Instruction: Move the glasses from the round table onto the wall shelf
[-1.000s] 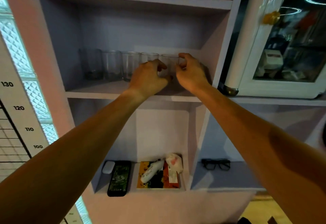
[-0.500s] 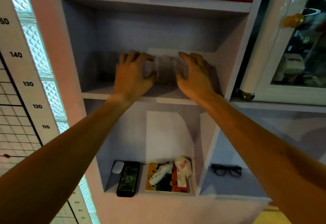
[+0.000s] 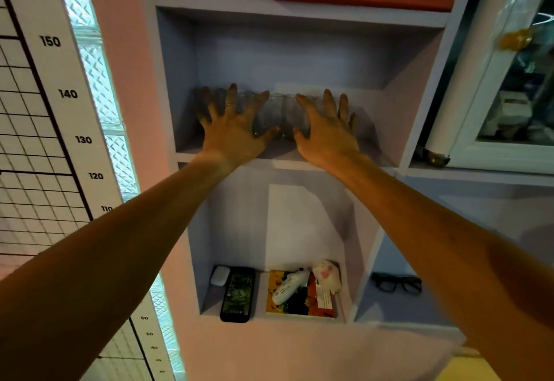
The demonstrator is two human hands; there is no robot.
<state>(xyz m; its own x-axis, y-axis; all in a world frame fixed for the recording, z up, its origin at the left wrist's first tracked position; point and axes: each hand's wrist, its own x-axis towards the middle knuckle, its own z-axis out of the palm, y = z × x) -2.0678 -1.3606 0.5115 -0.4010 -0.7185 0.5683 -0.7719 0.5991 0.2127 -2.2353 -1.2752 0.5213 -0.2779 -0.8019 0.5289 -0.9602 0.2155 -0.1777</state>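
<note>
1. There is a single view, from a wide-angle camera worn on the person's head.
2. It faces straight into a pale lilac wall shelf unit (image 3: 299, 11) and stands close to it; the shelf boards fill the middle of the frame.
3. Both bare forearms run in from the bottom corners toward the middle shelf, the left hand (image 3: 232, 128) and right hand (image 3: 328, 134) meeting near the centre.
4. The wide lens bows the edges: a white height chart with black numbers (image 3: 51, 41) leans along the left border, and a white-framed glass cabinet door (image 3: 491, 86) leans along the right.
5. The lower compartments fall under the arms, seen from above.
</note>
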